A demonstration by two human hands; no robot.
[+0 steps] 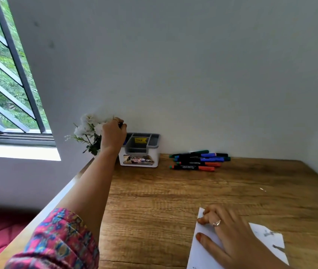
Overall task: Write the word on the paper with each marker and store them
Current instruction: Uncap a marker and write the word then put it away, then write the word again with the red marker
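Head view: left hand (113,133) pinches a dark marker (120,125) above the organizer box (139,150), white flowers (88,129) just behind. Right hand (230,228) fingers flat on paper (202,255), lower right; more markers (198,160) on tabletop (154,200) beside the box.

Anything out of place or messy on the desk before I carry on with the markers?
Nothing is spilled or damaged. The markers lie in a loose, uneven pile by the wall, right of the organizer box. The paper sits skewed to the desk edge under the right hand. A small pale fleck lies on the wood.
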